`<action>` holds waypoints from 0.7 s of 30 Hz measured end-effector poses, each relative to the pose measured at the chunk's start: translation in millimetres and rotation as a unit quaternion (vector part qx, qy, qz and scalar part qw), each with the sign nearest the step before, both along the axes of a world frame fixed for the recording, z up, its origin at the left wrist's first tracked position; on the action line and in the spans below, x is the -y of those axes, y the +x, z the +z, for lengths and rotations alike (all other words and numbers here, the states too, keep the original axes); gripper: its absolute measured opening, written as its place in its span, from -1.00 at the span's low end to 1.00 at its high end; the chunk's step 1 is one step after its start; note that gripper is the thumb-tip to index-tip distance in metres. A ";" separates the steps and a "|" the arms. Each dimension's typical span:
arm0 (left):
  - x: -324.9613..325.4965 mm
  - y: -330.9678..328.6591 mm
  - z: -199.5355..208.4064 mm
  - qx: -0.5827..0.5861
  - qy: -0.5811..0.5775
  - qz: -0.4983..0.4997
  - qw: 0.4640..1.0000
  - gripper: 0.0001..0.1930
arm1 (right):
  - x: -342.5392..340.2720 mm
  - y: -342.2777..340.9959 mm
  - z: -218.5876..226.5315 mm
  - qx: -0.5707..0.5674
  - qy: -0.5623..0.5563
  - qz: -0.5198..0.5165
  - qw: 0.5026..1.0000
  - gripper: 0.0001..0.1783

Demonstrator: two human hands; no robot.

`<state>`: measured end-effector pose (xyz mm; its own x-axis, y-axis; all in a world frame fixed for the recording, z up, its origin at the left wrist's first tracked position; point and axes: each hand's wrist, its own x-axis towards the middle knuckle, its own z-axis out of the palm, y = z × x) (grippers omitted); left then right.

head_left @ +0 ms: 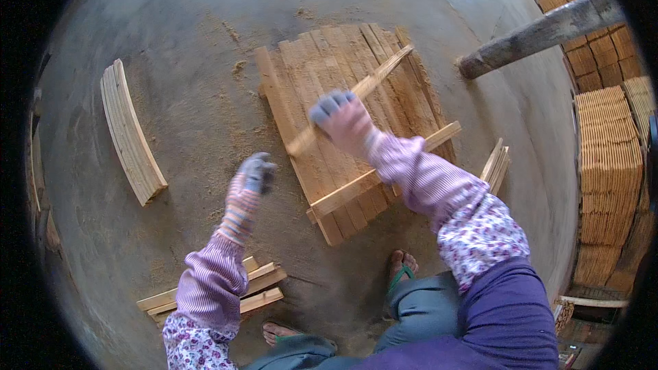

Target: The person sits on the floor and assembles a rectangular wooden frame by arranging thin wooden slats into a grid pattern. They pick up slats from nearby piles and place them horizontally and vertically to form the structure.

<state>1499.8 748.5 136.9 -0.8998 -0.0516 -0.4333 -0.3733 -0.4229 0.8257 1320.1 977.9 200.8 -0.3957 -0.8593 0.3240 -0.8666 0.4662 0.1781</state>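
Note:
Side-by-side boards form a wooden panel on the floor in front of me. My right hand, in a grey and pink glove, is closed around a narrow wooden slat. This slat slants over the panel, and whether it touches the boards I cannot tell. Across the panel's near end lies another wooden strip. My left hand, in a striped glove with grey fingers, is left of the panel, above the floor. Its fingers are curled in, and anything inside them is hidden.
Several wooden strips lie beneath my left forearm. A stack of longer slats rests at the far left, and short strips lie right of the panel. A round post and tall stacks of wood stand at the right. Sawdust dots the floor.

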 end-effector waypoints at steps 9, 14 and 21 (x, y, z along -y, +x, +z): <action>-200.6 24.6 54.9 0.052 0.051 -0.271 0.960 -0.37 | -169.8 147.9 15.1 0.248 -0.195 -0.376 0.871 -0.21; -212.2 29.7 37.2 0.076 -0.092 -0.294 0.948 -0.56 | -210.8 156.8 -0.9 0.745 -0.531 -0.325 0.240 -0.21; -193.8 27.0 2.9 0.206 0.076 -0.238 0.946 -0.60 | -191.1 152.3 -30.7 0.810 -0.428 -0.304 0.263 -0.53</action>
